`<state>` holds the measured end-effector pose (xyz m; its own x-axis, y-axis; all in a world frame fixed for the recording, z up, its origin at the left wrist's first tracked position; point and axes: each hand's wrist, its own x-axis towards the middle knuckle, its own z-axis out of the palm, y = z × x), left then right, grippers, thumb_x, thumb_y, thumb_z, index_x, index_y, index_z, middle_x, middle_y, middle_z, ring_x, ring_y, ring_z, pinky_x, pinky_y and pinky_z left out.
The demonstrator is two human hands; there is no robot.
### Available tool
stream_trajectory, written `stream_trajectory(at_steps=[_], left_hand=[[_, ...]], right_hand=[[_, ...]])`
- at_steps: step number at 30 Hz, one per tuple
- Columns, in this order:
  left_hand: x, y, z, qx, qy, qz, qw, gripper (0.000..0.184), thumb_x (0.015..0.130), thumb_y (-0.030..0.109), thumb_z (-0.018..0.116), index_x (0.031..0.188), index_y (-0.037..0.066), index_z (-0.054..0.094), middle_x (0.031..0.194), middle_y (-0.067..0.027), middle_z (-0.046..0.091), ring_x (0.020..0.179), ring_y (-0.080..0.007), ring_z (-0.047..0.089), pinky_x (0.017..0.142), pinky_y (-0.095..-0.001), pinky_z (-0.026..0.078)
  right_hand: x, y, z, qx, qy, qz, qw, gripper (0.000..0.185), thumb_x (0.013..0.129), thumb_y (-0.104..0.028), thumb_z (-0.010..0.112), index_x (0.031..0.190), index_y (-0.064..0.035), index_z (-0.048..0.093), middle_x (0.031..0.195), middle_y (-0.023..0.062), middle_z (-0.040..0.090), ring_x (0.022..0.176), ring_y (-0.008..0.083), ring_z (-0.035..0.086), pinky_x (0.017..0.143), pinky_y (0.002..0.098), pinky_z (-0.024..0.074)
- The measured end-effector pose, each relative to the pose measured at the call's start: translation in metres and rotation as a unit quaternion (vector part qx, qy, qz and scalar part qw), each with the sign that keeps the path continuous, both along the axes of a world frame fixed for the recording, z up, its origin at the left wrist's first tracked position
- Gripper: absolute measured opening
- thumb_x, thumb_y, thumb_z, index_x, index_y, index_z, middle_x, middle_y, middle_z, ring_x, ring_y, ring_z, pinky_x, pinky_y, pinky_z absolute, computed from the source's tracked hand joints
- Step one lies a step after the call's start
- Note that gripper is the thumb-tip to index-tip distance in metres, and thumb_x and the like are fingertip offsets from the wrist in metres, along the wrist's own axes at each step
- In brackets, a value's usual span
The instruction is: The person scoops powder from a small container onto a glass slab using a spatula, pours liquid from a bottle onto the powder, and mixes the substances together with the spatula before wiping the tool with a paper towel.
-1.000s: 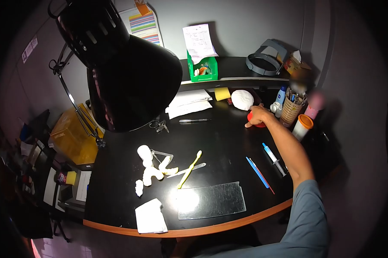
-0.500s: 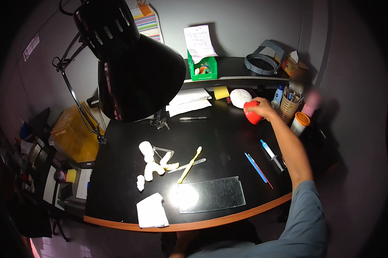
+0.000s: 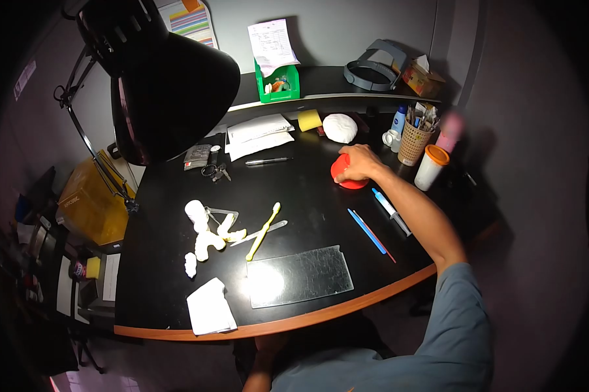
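Black desk lamp point(image 3: 170, 98) at left | green bin point(image 3: 280, 97) on rear shelf point(image 3: 324, 83), printed sheet point(image 3: 271, 42) above its opening | grey headband visor point(image 3: 366, 84) beside tissue box point(image 3: 422, 83) | pen point(image 3: 268, 161) near keys point(image 3: 222, 173)

- Seemingly a small dental lab or workshop: a black bench point(image 3: 320, 209) against a grey wall point(image 3: 347, 23).
- White arch-shaped pieces point(image 3: 209, 244), possibly dental casts, though glare washes them out.
- A syringe point(image 3: 390, 210), a glass plate point(image 3: 314, 277), a tub point(image 3: 412, 146) of slim tools point(image 3: 425, 117).
- An adjustable-arm lamp point(image 3: 170, 98).
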<state>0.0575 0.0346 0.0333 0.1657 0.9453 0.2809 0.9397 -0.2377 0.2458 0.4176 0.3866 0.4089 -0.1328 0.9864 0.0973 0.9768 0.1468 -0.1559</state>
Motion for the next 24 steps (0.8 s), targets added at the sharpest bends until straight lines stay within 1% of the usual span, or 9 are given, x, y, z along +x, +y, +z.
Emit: stream_trajectory(at_steps=[3,7,8,11,13,15,17,19,24], left_hand=[[-0.001,-0.002,-0.005,0.069,0.010,-0.004,0.998,0.036,0.100,0.053,0.068,0.084,0.021,0.078,0.075,-0.0059,0.073,0.066,-0.0331,0.072,0.061,-0.0549,0.054],[-0.010,-0.001,-0.013,0.090,-0.015,0.004,0.996,0.036,0.099,0.053,0.069,0.082,0.022,0.076,0.071,-0.0045,0.071,0.062,-0.0321,0.069,0.058,-0.0554,0.052],[-0.009,-0.001,-0.016,0.084,-0.016,-0.002,0.996,0.036,0.099,0.053,0.069,0.081,0.023,0.075,0.070,-0.0038,0.070,0.062,-0.0315,0.069,0.058,-0.0552,0.052],[0.000,-0.006,-0.029,0.078,-0.014,-0.005,0.997,0.036,0.100,0.055,0.069,0.082,0.024,0.075,0.069,-0.0015,0.068,0.061,-0.0295,0.069,0.058,-0.0542,0.052],[-0.001,-0.008,-0.053,0.091,0.004,-0.004,0.996,0.035,0.101,0.056,0.067,0.086,0.025,0.075,0.071,0.0006,0.068,0.061,-0.0276,0.068,0.058,-0.0533,0.053],[-0.010,-0.013,-0.070,0.031,0.012,0.000,0.999,0.038,0.102,0.058,0.066,0.095,0.024,0.079,0.082,-0.0025,0.074,0.075,-0.0301,0.074,0.068,-0.0540,0.055],[-0.011,-0.015,-0.072,-0.012,0.014,-0.004,1.000,0.039,0.103,0.059,0.065,0.100,0.024,0.081,0.088,-0.0030,0.077,0.082,-0.0305,0.077,0.074,-0.0541,0.057],[-0.007,-0.014,-0.070,-0.039,0.009,-0.006,0.999,0.037,0.104,0.058,0.064,0.103,0.025,0.081,0.088,-0.0010,0.077,0.082,-0.0288,0.077,0.075,-0.0536,0.057],[-0.005,-0.012,-0.094,0.142,0.008,-0.034,0.989,0.034,0.105,0.059,0.062,0.104,0.028,0.077,0.083,0.0022,0.070,0.070,-0.0259,0.071,0.060,-0.0510,0.056]], right_hand=[[-0.009,-0.003,-0.007,-0.012,0.004,0.011,1.000,0.100,0.067,-0.052,0.101,0.151,-0.0060,0.069,0.150,0.0231,0.071,0.144,0.0429,0.064,0.123,0.0479,0.0518],[-0.013,-0.040,-0.016,0.143,-0.013,-0.003,0.990,0.099,0.072,-0.050,0.099,0.156,-0.0106,0.065,0.137,0.0214,0.074,0.136,0.0411,0.065,0.125,0.0465,0.0472],[-0.006,-0.045,-0.021,0.233,-0.005,0.043,0.972,0.074,0.077,-0.041,0.099,0.140,-0.0091,0.076,0.124,0.0200,0.076,0.121,0.0381,0.071,0.112,0.0463,0.0550],[0.007,-0.096,0.007,0.089,0.044,0.072,0.992,0.039,0.082,-0.029,0.097,0.109,-0.0029,0.083,0.103,0.0181,0.079,0.095,0.0309,0.077,0.087,0.0425,0.0610],[0.009,-0.141,0.009,0.000,0.093,0.081,0.992,0.026,0.085,-0.020,0.095,0.085,0.0009,0.080,0.081,0.0144,0.076,0.071,0.0223,0.074,0.067,0.0373,0.0573],[0.021,-0.169,-0.009,-0.035,0.115,0.085,0.989,0.023,0.086,-0.017,0.093,0.085,0.0019,0.080,0.073,0.0113,0.074,0.062,0.0167,0.069,0.062,0.0343,0.0554],[0.022,-0.188,-0.016,-0.030,0.173,0.047,0.983,0.021,0.089,-0.016,0.090,0.086,0.0023,0.080,0.077,0.0171,0.077,0.071,0.0262,0.078,0.069,0.0395,0.0609],[0.024,-0.201,-0.014,-0.014,0.187,0.039,0.981,0.016,0.091,-0.011,0.088,0.092,0.0038,0.082,0.082,0.0175,0.078,0.073,0.0246,0.078,0.070,0.0380,0.0605],[0.035,-0.217,-0.020,0.026,0.193,0.037,0.980,0.012,0.091,-0.005,0.084,0.099,0.0043,0.084,0.087,0.0189,0.078,0.076,0.0275,0.078,0.074,0.0385,0.0612]])
